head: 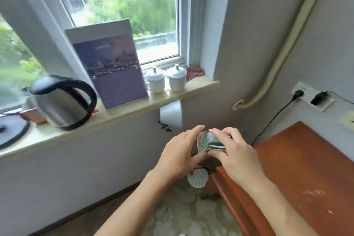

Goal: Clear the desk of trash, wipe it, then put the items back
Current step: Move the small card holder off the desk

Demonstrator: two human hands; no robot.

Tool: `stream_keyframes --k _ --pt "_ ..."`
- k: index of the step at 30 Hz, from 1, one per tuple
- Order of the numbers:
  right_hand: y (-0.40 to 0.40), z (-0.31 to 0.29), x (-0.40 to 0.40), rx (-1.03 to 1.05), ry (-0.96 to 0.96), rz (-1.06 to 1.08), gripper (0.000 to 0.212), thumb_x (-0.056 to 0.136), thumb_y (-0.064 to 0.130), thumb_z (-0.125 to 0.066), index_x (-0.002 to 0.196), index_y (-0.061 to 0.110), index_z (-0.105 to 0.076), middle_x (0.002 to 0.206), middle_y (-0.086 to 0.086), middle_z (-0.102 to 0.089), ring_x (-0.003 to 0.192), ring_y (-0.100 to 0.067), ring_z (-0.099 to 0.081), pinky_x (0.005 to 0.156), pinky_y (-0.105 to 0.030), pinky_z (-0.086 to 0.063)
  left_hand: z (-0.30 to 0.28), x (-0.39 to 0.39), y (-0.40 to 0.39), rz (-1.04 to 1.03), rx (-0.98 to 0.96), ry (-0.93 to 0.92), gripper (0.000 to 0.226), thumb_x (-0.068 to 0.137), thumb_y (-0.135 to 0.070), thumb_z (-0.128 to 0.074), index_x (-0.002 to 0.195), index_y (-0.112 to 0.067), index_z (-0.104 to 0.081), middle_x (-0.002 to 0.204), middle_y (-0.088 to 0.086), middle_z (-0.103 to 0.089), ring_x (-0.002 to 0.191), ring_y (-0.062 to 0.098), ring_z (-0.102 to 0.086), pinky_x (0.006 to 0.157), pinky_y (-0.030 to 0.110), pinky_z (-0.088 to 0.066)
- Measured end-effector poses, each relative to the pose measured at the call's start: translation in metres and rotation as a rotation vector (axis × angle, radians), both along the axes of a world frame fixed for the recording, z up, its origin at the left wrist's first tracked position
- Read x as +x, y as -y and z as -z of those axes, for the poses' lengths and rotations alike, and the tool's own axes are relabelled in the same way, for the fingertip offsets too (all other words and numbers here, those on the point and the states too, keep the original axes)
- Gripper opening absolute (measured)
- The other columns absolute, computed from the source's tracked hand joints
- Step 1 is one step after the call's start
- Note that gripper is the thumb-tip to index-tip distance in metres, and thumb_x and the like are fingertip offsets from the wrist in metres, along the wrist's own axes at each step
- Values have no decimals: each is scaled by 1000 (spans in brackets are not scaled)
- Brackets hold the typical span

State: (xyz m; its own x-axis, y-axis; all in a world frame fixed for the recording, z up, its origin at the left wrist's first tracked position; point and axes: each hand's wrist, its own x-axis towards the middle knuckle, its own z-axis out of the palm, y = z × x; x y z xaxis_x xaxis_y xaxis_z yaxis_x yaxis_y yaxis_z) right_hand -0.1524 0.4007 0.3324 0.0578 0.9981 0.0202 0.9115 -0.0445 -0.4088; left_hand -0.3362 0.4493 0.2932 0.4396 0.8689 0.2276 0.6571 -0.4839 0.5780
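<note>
Fingers of the right hand curl over the top of a small clear packet with green contents, the thumb pressing its near edge, so this hand pinches the packet from above and below. Left of them, the left hand has its fingers mostly straight and slightly spread, the forefinger reaching along the packet's far left corner and the thumb tucked under its near side; it steadies the packet rather than wrapping round it. The packet is held in the air between the two hands, just past the left edge of the reddish-brown wooden table, which lies to the right of and below the fingers. Pale scuff marks show on the table's near right part.

Directly below the fingers a dark object and a round white striped disc hang or stand beside the table's corner; what they are cannot be told. Just beyond the fingers a white lamp shade hangs under the windowsill. Up and left of the fingers, on the sill, stand two white lidded cups, a purple-covered booklet leaning on the window frame, and a steel electric kettle with a black handle. A pink cloth lies beyond the cups. Right of the fingers, a black cord runs up to a wall socket.
</note>
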Motion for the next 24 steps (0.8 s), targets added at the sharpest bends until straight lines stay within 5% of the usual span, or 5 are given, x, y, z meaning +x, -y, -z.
stream_keyframes --k 4,6,13,24 --pt "-36 1 -64 0 24 -161 56 93 50 -67 144 48 -45 137 10 -44 111 -24 -63 90 -43 -51 6 -76 -2 -162 -7 -16 73 91 -63 -55 152 -26 -43 143 -10 -60 129 12 -58 104 35 -51" --pt "-51 1 -88 -11 34 -249 56 94 49 -67 145 45 -46 138 8 -45 112 -23 -62 91 -43 -52 10 -104 0 -252 -2 -28 70 92 -53 -64 152 -25 -43 145 -9 -59 130 13 -56 106 33 -49" --pt "-111 5 -137 -18 84 -453 57 96 47 -65 148 43 -42 145 5 -43 116 -24 -60 93 -43 -51 16 -153 -2 -489 30 -194 74 97 -49 -58 161 -24 -28 164 -5 -35 153 15 -27 128 37 -18" --pt "-232 -2 -19 8 104 -279 55 92 36 -72 142 40 -49 142 0 -44 117 -31 -59 91 -43 -50 11 -49 -81 -370 26 -364 80 97 -58 -40 165 -30 -7 173 -7 -2 159 14 6 129 43 0"
